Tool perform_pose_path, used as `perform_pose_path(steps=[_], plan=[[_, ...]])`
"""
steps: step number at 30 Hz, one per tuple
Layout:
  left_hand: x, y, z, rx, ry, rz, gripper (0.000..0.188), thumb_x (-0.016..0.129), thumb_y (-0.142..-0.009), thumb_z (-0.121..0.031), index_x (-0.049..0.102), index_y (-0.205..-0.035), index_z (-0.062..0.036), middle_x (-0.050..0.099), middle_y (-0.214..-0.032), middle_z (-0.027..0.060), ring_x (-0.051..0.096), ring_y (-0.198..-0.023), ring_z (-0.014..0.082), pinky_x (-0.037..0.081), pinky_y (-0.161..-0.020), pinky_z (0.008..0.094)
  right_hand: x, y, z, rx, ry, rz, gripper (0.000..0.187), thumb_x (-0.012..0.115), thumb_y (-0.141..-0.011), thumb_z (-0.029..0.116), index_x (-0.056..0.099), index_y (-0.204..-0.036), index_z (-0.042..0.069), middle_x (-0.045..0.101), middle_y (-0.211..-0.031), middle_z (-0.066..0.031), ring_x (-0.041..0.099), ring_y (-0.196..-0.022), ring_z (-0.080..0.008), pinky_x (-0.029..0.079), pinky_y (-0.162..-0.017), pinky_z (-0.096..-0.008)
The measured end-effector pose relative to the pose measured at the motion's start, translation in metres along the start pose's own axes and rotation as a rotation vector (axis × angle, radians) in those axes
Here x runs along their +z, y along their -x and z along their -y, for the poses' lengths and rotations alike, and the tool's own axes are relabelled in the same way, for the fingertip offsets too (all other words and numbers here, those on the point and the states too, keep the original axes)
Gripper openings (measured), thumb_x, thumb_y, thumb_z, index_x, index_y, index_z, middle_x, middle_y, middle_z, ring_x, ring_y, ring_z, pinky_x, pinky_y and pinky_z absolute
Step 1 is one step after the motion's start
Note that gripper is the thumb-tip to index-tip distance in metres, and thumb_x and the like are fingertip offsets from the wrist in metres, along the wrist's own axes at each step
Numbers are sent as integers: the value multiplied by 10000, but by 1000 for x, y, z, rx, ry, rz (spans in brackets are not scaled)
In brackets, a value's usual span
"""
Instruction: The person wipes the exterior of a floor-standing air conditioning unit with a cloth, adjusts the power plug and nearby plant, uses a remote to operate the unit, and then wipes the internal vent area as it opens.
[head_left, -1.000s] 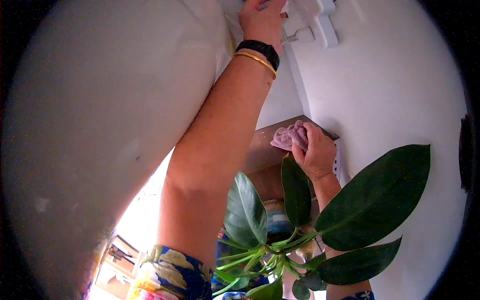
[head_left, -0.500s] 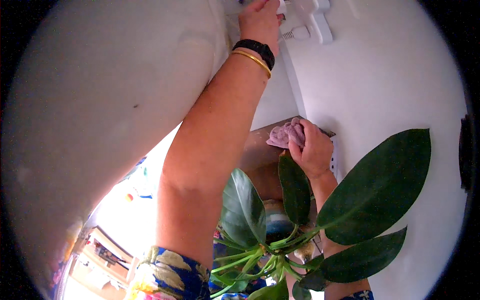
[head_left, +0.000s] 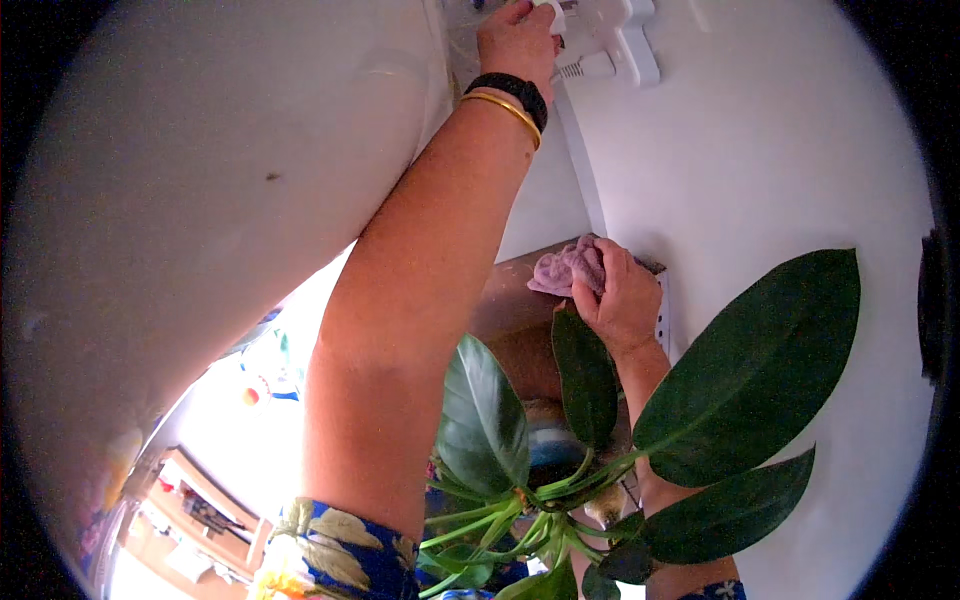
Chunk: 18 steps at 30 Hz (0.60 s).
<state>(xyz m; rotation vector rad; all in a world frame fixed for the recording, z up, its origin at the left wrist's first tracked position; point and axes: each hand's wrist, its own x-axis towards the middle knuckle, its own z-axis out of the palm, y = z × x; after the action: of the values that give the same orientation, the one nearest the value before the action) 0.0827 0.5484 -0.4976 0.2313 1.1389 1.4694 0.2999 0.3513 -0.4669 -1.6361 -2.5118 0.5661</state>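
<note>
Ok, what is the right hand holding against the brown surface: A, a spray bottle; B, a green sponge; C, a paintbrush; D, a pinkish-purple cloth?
D: the right hand presses a crumpled pinkish-purple cloth onto the brown surface, just above the plant's leaves.

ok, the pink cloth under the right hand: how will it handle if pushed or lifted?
The pink cloth lies bunched in soft folds under the right hand, so it is probably floppy and would drape if lifted. It looks thin, so likely light. Pushed along the brown ledge, it would probably crumple or drag rather than roll.
</note>
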Motion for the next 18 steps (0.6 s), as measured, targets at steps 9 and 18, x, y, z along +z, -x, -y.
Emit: perform_pose_path(steps=[9,18], plan=[[0,-3,6,-21,42,-2,226,577,-952,-212,647,-1132,-94,625,-881,-12,530,-685,93,479,-652,246,-2,-1,1,9,-30,13,451,666,-791,306,563,-1159,66,645,-1091,-136,644,-935,-346,525,-800,-446],[-3,-13,9,53,109,40,169,578,-947,-199,649,-1043,-80,607,-820,-5,525,-646,98,463,-604,248,-5,-3,4,21,-37,28,430,682,-785,288,561,-1131,62,644,-1056,-133,643,-916,-348,523,-784,-448]])
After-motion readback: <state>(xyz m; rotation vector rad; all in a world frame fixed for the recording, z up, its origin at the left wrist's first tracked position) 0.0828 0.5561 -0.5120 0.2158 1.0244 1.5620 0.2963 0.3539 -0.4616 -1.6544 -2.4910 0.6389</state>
